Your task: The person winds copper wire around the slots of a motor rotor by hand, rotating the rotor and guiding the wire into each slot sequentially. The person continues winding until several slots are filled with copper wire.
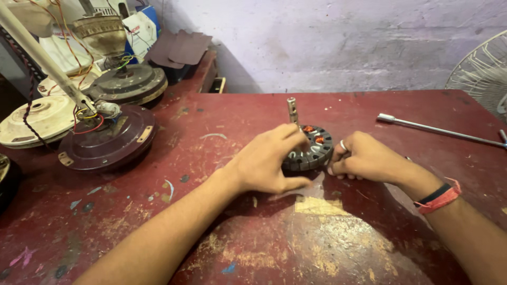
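- Left hand [266, 163] — curled over the near-left side of the fan stator [311, 150], fingers laid across its top and thumb stretched out along the table below it; a closed, grasping hold on the part.
- Right hand [364, 157] — fingers folded into a narrow, near-fist shape, pressed against the stator's right edge; a ring shows on one finger, a red and black wristband [441, 196] at the wrist.
- Fan stator — a round, dark laminated core lying flat on the red worktable [327, 248], held between the two hands. Copper-orange winding shows in only a couple of slots on its far side; the slots I can see nearer the hands look bare.
- Shaft [292, 111] — stands upright from the stator's centre, just beyond the left hand's fingertips.
- Progress, as judged from this — the stator is out of its housing and mostly without coils; whether wire is coming off or going on I cannot tell. Much of the core remains to be dealt with either way.
- Far left of the left hand — a brown ceiling-fan motor housing [108, 140] with loose coloured wires, and more fan bodies behind it.
- Beyond the right hand, well apart — a long metal socket wrench [438, 129], untouched.
- Far right — the wire guard of a table fan [483, 68].
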